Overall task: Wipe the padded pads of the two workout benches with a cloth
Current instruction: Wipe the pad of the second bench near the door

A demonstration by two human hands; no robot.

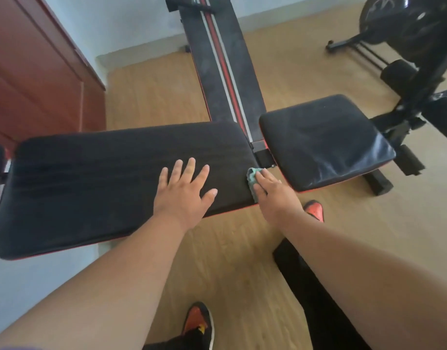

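long pad (103, 178) cut off left; cloth (252, 180) half-hidden.

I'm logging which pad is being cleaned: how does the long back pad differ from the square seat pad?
The long back pad is wide, rectangular and matte; the seat pad is shorter, squarish and glossy, showing streaky reflections. The left hand rests flat on the back pad and the right hand presses the green cloth at its end edge; nothing touches the seat pad. Both are black with red-trimmed edges.
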